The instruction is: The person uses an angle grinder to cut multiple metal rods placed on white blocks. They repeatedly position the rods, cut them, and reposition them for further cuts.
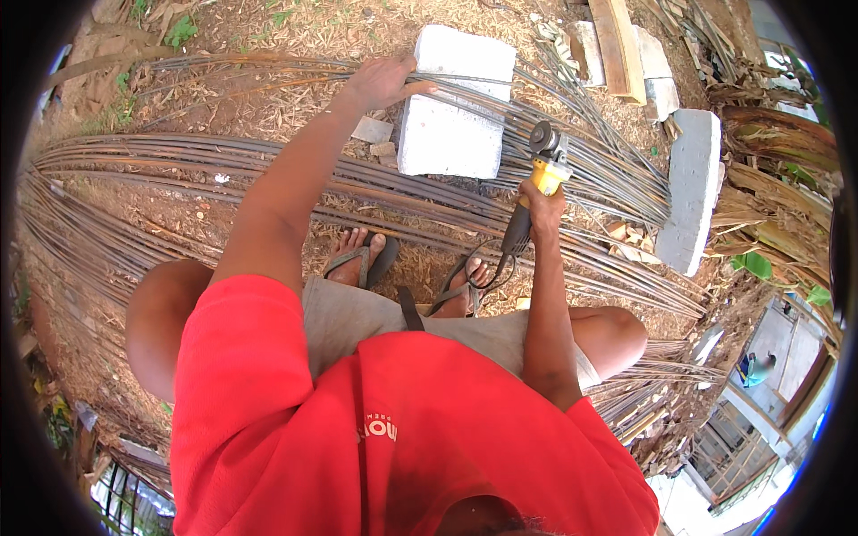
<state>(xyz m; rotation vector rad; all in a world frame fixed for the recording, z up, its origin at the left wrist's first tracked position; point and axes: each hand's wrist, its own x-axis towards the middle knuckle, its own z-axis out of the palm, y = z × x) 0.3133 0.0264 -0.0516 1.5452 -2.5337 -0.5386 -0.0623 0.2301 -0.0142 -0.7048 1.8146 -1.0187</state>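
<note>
My left hand (380, 84) reaches forward and is closed around thin steel rods (465, 100) at the left edge of a white block (451, 147). These rods run across the top of the block. In my right hand (543, 213) is a yellow and black angle grinder (548, 175), held by its body. The grinder's disc end points away from me, just right of the block and above the rods. Its black cord (500, 273) loops down near my right foot. Whether the disc spins I cannot tell.
Long bundles of steel rods (393, 186) cross the ground in front of my sandalled feet. A grey block (693, 192) stands at their right end. Wooden planks (617, 49) lie at the far right, dry leaves (769, 205) beyond. Another person (758, 368) is in the distance.
</note>
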